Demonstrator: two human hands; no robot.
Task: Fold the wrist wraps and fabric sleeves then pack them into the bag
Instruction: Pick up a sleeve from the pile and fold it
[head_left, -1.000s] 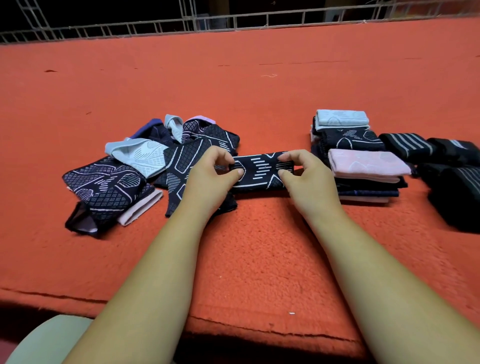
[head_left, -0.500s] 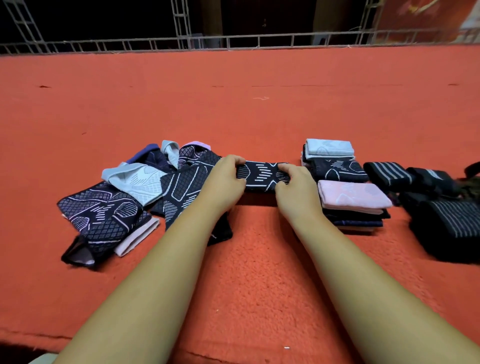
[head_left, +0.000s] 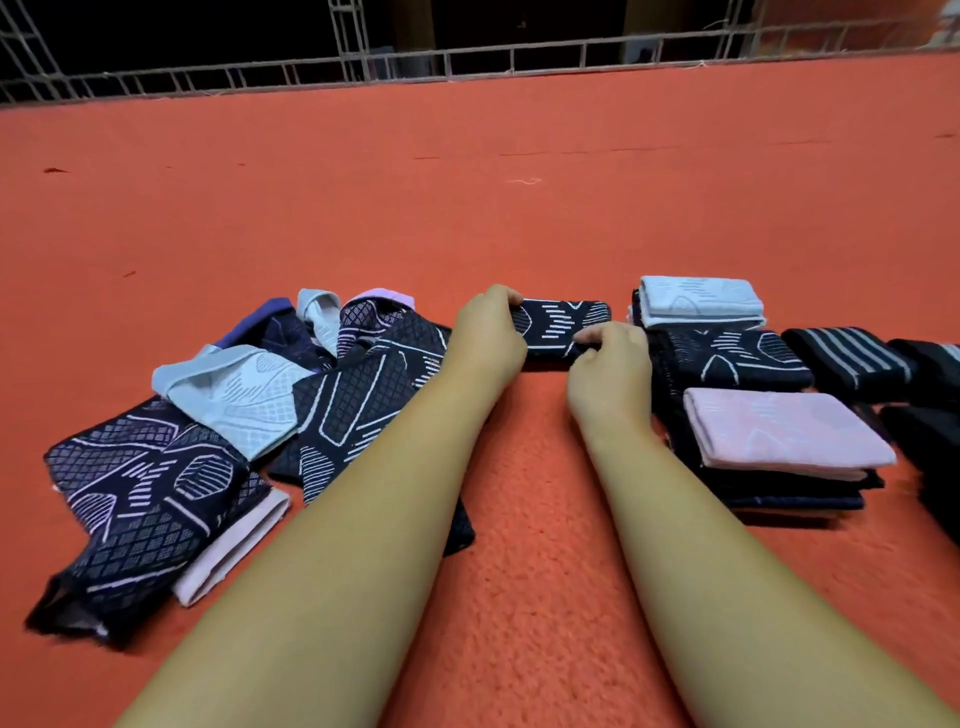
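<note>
Head view, orange carpeted surface (head_left: 519, 208) fills most of the frame. Both forearms enter from the bottom edge and meet just above centre.

Left hand (head_left: 488, 343): fingers curled over the left end of a folded dark sleeve (head_left: 563, 325) with white line pattern; grip closed on it. Right hand (head_left: 610, 371): thumb and fingers pinching the near right edge of the same sleeve. The sleeve lies flat on the carpet between the two hands, centre of frame, slightly above the midline.

Left of centre: loose pile of unfolded sleeves (head_left: 208, 441), dark patterned pieces mixed with a light blue one (head_left: 234, 395) and a pale pink edge; the left forearm crosses over the pile's right side.

Right of centre: stack of folded sleeves (head_left: 737, 364), light blue piece at the far end, pink folded sleeve (head_left: 779, 431) on top at the near end, dark ones beneath.

Far right: black striped wrist wraps (head_left: 847, 356), rolled, just beside the stack, partly cut by the frame edge.

Top of frame: metal truss railing (head_left: 467, 57) against a dark background.
</note>
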